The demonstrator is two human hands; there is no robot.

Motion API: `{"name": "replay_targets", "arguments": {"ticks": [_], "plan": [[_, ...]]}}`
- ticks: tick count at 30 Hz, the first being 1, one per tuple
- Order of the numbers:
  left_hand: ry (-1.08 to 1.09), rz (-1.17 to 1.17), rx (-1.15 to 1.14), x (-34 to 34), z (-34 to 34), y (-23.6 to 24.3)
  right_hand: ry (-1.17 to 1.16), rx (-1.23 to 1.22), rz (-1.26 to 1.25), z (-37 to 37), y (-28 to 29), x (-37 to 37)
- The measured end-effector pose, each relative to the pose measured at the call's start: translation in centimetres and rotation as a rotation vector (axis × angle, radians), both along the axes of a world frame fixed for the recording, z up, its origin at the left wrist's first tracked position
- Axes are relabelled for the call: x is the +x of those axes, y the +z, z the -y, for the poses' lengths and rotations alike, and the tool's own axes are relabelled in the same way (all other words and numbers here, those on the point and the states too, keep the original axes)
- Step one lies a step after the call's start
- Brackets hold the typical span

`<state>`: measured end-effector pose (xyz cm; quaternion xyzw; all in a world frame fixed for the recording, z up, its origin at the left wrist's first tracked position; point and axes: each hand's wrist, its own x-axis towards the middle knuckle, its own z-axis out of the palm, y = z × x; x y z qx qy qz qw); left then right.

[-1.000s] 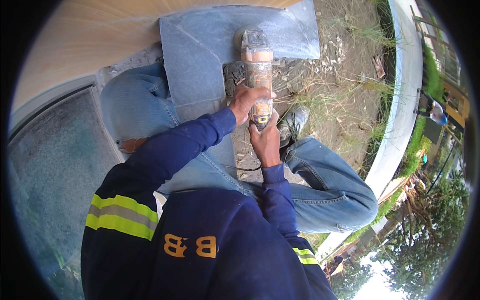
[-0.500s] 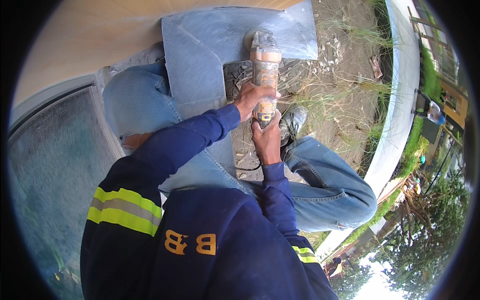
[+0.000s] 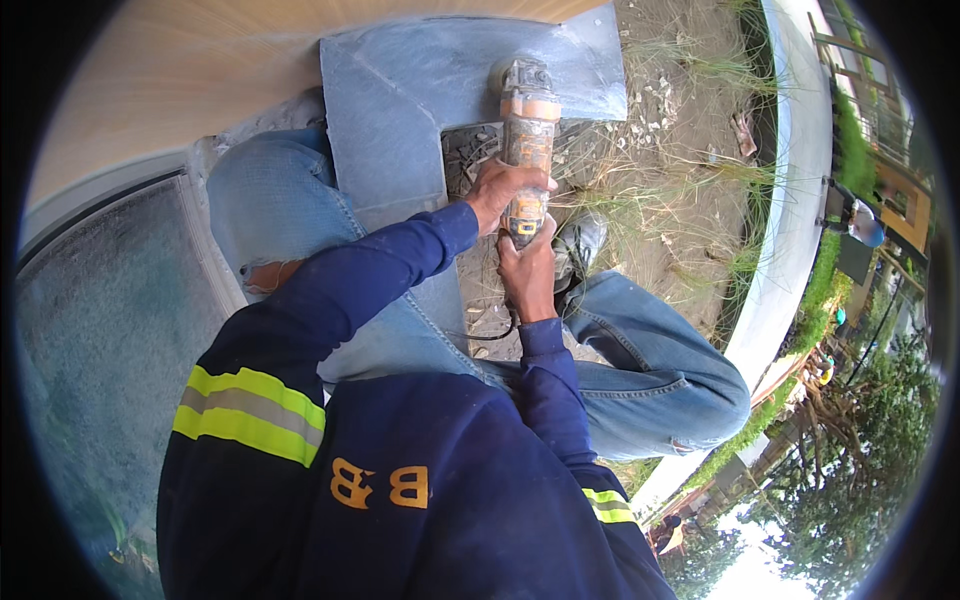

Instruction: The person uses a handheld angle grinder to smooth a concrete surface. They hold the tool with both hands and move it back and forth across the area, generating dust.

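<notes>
A dusty, orange-banded angle grinder (image 3: 529, 140) points away from me, its head over a grey stone slab (image 3: 395, 95). My left hand (image 3: 500, 190) wraps round the middle of its body. Behind it, my right hand (image 3: 529, 268) grips the rear end of the handle, and a dark cord (image 3: 490, 336) trails from there. The disc end (image 3: 503, 72) is at the slab's surface; whether it touches cannot be made out. Pale dust covers the slab, which has a cut-out corner on its near side.
A tan wall (image 3: 180, 90) rises at the far left, above a framed glass panel (image 3: 120, 330). To the right lie soil with rubble and tufts of grass (image 3: 720, 180), bordered by a pale curb (image 3: 800, 150). My shoe (image 3: 582, 245) rests beside the grinder. Another person (image 3: 862, 222) is farther off right.
The whole view has shifted slightly, so the slab and curb sit a little to the left. Both hands keep their hold, and the grinder stays almost in place over the slab.
</notes>
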<state>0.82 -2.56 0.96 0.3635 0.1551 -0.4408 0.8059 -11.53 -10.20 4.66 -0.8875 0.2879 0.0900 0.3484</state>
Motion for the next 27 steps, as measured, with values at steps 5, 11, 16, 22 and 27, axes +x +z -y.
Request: {"name": "replay_targets", "arguments": {"ticks": [5, 11, 16, 22, 27], "plan": [[0.066, -0.028, -0.002, -0.3, -0.8, 0.2, 0.041, 0.024, -0.086, 0.1, 0.3, 0.2], [-0.008, 0.007, -0.022, -0.4, 0.3, -0.2, 0.003, 0.013, 0.011, 0.4, -0.2, -0.6], [0.017, 0.015, -0.005, 0.4, -0.6, -0.7, 0.041, 0.032, 0.002, -0.1, 0.1, 0.9], [0.135, -0.094, 0.072, -1.9, -3.5, 0.4, 0.167, 0.044, -0.088, -1.0, 1.0, -0.2], [0.102, -0.083, 0.077, -3.7, -2.9, 1.0, 0.097, 0.042, -0.124, -0.8, 2.0, -2.5]]}}
